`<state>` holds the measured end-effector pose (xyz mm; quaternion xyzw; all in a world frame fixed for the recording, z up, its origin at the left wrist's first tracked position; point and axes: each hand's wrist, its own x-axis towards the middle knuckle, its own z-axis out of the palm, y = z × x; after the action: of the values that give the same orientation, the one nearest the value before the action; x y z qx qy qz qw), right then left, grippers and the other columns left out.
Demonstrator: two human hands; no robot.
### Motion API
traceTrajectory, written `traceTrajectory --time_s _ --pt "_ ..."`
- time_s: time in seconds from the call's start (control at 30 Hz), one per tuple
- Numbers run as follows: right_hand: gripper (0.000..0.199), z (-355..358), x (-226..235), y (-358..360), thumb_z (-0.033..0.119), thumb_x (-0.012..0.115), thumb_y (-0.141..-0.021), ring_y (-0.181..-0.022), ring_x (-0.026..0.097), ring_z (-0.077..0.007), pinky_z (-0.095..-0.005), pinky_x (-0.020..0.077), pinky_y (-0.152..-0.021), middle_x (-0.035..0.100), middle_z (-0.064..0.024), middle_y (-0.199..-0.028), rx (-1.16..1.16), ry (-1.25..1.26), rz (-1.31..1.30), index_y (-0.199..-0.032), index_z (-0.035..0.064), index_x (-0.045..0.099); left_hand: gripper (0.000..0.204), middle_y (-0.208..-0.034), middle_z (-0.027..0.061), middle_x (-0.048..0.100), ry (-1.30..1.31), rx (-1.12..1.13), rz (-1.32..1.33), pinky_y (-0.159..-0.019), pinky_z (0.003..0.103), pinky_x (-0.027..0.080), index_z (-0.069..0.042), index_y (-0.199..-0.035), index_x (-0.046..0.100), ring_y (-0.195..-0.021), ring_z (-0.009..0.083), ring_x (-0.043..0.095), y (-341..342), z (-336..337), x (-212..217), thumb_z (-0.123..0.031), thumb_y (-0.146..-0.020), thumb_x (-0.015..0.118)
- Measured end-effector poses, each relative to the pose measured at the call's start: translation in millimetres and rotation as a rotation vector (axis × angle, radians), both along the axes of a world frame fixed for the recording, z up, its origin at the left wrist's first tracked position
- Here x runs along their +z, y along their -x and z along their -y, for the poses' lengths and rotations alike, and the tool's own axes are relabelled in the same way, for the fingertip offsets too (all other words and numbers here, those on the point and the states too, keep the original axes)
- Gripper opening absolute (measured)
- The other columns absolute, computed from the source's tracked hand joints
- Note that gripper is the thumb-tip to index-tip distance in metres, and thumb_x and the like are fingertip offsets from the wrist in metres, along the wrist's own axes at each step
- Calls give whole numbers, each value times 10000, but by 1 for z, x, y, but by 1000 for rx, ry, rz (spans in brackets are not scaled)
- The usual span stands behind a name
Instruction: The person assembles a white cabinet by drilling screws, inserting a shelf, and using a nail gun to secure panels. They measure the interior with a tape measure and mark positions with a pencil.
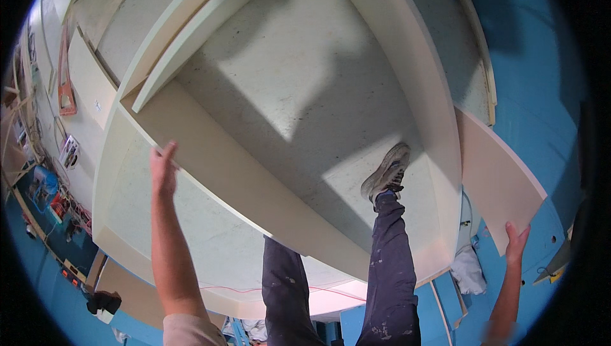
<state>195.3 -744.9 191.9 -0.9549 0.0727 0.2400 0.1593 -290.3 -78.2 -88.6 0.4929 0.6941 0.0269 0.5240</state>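
A large cream-white box frame (pixel 428 85) of upright boards surrounds my legs. My left hand (pixel 164 171) grips the top edge of a long white divider panel (pixel 254 177) that runs diagonally across the frame, thumb on one side of the edge. Out to the right, my right hand (pixel 517 242) holds the lower corner of a pale flat board (pixel 499 177), its thumb lying on the face. That board stands outside the frame beside its right wall; its far end is hidden behind that wall. Another white board (pixel 191 37) lies along the frame's upper left side.
My shoe (pixel 387 171) stands inside the frame on the grey base (pixel 299 59). At the left lie a hand saw (pixel 65 85), a loose white panel (pixel 92 78) and tangled cables (pixel 70 209) with tools. A pale bag (pixel 468 269) rests on the blue floor (pixel 528 276). A red cord (pixel 242 290) crosses behind my legs.
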Motion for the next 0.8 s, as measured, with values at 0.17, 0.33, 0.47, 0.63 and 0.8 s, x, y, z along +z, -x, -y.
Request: traceTrajectory --time_s 0.17,0.33,0.47,0.63,0.8 --pt "623 -6 -1 -10 169 665 -865 -1156 474 -237 -348 375 -1008 491 -156 -1282 30 -4 -37 -1355 -68 361 619 -1194 159 590 -215 159 -43 -986 397 405 45 -1279 488 -1106 281 553 -22 16 -19 -314 -836 727" --pt "630 -4 4 -7 168 671 -863 -1163 473 -236 -350 374 -1012 490 -153 -1282 46 -22 -17 -1357 -69 359 502 -1234 182 554 -1112 -482 -481 -1010 433 393 23 -1231 523 -1168 352 507 -52 -2 -10 -190 -826 728" --pt "615 -2 1 -2 145 674 -855 -1155 481 -232 -349 379 -1006 501 -146 -1272 3 -11 -31 -1347 -63 370 350 -1159 169 592 -894 -859 3 -987 423 418 -38 -1113 589 -1137 358 539 -113 72 15 1 -778 684" --pt "620 -6 9 1 111 674 -829 -1144 490 -227 -351 384 -1001 512 -139 -1259 8 11 -12 -1348 -45 372 388 -1214 171 581 346 184 372 -918 381 508 83 -1238 469 -1126 270 578 -170 179 -99 -176 -961 550" --pt "692 -26 7 -7 108 678 -799 -1155 486 -231 -367 369 -1021 489 -138 -1282 52 -83 22 -1386 -31 338 549 -1310 287 438 481 925 777 -1019 456 485 154 -1331 293 -1210 375 501 -203 152 -210 -216 -964 466"
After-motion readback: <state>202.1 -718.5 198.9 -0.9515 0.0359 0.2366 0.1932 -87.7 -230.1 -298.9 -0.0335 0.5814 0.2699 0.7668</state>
